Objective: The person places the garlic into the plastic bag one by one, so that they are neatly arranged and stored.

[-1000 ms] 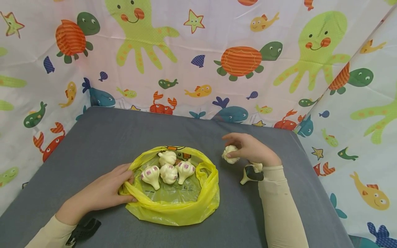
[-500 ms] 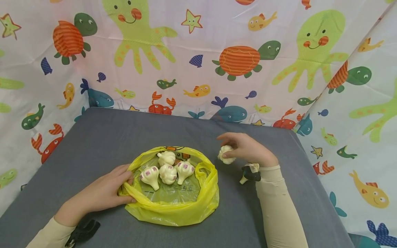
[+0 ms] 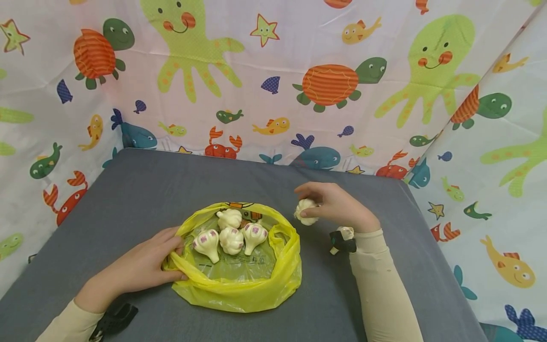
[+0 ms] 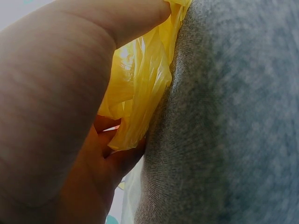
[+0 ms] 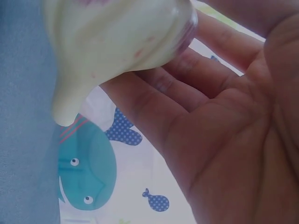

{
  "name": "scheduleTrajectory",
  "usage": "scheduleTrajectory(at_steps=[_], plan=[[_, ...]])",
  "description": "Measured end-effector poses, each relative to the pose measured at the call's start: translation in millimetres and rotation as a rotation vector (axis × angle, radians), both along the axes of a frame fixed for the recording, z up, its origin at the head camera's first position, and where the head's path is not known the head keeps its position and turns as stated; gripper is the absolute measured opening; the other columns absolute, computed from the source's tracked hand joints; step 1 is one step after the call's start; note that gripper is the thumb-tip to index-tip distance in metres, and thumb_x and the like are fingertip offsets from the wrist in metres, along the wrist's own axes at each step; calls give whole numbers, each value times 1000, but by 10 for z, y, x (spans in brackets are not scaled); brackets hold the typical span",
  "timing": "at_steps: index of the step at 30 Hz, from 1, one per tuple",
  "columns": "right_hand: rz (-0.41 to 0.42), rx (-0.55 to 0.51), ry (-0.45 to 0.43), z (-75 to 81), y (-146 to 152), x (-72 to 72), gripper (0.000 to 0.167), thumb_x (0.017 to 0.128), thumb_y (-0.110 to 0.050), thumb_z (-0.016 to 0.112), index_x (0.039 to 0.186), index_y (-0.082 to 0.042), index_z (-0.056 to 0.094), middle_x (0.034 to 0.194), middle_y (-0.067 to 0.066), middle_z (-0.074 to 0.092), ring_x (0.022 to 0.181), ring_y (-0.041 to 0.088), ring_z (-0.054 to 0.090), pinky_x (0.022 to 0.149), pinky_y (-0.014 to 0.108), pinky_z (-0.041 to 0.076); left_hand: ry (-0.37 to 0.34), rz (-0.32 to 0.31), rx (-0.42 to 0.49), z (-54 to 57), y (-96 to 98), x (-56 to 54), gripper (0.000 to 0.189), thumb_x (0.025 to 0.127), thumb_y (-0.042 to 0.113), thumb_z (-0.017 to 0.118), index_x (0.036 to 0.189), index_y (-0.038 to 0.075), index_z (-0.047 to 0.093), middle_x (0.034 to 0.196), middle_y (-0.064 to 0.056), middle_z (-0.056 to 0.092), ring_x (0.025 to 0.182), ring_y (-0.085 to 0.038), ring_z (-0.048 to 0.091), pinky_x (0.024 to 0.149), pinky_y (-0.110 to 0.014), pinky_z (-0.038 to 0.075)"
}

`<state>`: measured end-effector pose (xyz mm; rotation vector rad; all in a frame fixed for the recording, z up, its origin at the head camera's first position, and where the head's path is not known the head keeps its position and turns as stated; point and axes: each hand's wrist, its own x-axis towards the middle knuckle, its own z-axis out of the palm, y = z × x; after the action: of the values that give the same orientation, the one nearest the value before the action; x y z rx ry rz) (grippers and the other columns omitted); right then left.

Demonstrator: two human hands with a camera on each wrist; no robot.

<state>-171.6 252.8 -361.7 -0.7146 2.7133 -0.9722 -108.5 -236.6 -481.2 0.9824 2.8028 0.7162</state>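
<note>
A yellow plastic bag [image 3: 239,294] with its mouth spread wide stands on the grey table, several garlic bulbs [image 3: 232,240] lying inside. My left hand [image 3: 141,266] pinches the bag's left rim, thumb outside at the front; the left wrist view shows crumpled yellow plastic [image 4: 140,88] between thumb and fingers. To the right of the bag, my right hand [image 3: 337,206] grips a single garlic bulb [image 3: 306,212] by thumb and fingers. Close up in the right wrist view, this garlic bulb [image 5: 112,42] has purple marks and a pale stem, fingers behind it.
Another garlic bulb [image 3: 347,232] lies beneath my right wrist, partly hidden by the black wrist camera [image 3: 342,243]. A second black wrist camera [image 3: 115,320] hangs under my left wrist. A sea-animal print curtain [image 3: 256,95] surrounds the table [image 3: 171,175].
My right hand has moved a little left with its garlic bulb, closer to the bag. The left hand keeps its hold on the rim. Head view has shifted slightly.
</note>
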Motion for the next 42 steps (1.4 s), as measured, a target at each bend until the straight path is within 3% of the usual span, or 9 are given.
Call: scheduleTrajectory(at_steps=[14, 18, 30, 42], plan=[[8, 25, 17, 38, -99, 37, 52, 92, -23, 92, 140, -18, 71, 129, 0, 73, 107, 18, 67, 93, 41, 61, 32, -3, -9, 5, -7, 9, 51, 84, 61, 91, 100, 33, 51, 151, -3, 54, 124, -18, 52, 84, -32, 44], [15, 13, 24, 52, -117, 53, 51, 92, -22, 92, 139, -17, 71, 130, 4, 74, 108, 18, 68, 95, 41, 60, 25, -3, -6, 1, -12, 8, 52, 85, 64, 89, 100, 33, 50, 151, -3, 54, 121, -18, 51, 81, -32, 44], [49, 2, 48, 60, -187, 75, 48, 94, -22, 91, 137, -15, 72, 129, -4, 73, 109, 14, 69, 101, 43, 59, -6, -4, -7, -9, -9, -11, 52, 86, 71, 83, 100, 33, 50, 150, -2, 53, 120, -18, 50, 81, -33, 43], [110, -22, 79, 44, -275, 88, 52, 94, -24, 90, 141, -11, 70, 131, 4, 74, 109, 15, 70, 100, 43, 60, 0, -13, -10, -9, -17, -8, 52, 86, 71, 83, 100, 33, 50, 150, -2, 53, 122, -19, 50, 82, -34, 43]])
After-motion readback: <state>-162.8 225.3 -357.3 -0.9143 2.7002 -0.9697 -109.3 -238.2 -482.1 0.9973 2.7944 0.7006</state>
